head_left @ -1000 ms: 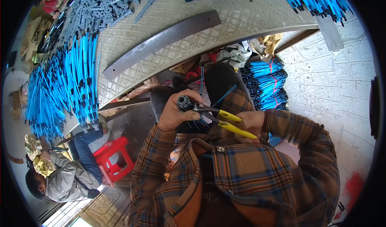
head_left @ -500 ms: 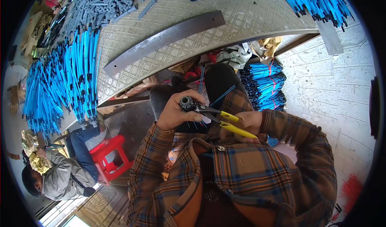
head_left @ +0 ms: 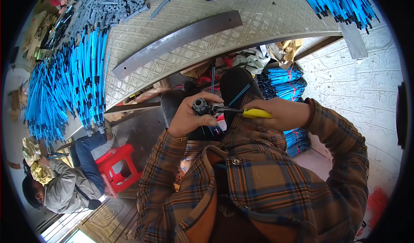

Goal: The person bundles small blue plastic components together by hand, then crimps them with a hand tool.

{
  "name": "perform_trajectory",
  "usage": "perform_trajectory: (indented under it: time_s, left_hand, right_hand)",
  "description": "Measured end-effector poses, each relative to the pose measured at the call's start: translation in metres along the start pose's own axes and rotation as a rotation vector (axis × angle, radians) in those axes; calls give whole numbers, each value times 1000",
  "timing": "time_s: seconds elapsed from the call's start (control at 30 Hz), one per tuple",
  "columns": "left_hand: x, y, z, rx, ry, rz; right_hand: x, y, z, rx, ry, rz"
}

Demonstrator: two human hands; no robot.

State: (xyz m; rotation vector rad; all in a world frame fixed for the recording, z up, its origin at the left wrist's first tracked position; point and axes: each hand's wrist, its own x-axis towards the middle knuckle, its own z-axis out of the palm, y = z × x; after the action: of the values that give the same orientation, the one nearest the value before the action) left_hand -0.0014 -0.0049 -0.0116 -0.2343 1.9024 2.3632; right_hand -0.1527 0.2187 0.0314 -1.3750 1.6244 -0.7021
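Note:
My left hand [head_left: 189,120] is wrapped round a dark grey ribbed plastic fitting [head_left: 199,104], its round hollow end facing up. My right hand [head_left: 282,113] grips a pair of pliers [head_left: 257,113] by the yellow handles, which are squeezed close together. The pliers' dark metal jaws point left and meet the fitting beside my left fingers; what lies between the jaw tips is hidden. Thin blue rods [head_left: 239,95] show above my lap, just beyond the pliers.
Ahead is a patterned table [head_left: 172,70] with a flat metal bar [head_left: 179,42], a heap of grey plastic parts [head_left: 116,4] and blue rods [head_left: 88,79]. Rod bundles [head_left: 286,88] stand below at right. Left are a red stool [head_left: 117,169] and a seated person [head_left: 71,185].
My right hand has moved forward and turned over the handles, and the spread pliers have closed. My left hand stays nearly in place with the fitting.

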Motion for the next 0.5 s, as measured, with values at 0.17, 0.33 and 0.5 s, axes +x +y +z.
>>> perform_trajectory:
  time_s: [0.17, 0.33, 0.5]
  left_hand:
    - [-1, -1, -1, 26, -46, 36]
    - [-3, 3, 0, -3, -57, 8]
    - [-2, 3, -4, -41, -133, -39]
  right_hand:
    - [2, 15, 12, 807, -375, 301]
    - [2, 14, 16, 1147, -394, 378]
    - [-1, 28, 31, 1392, -514, 359]
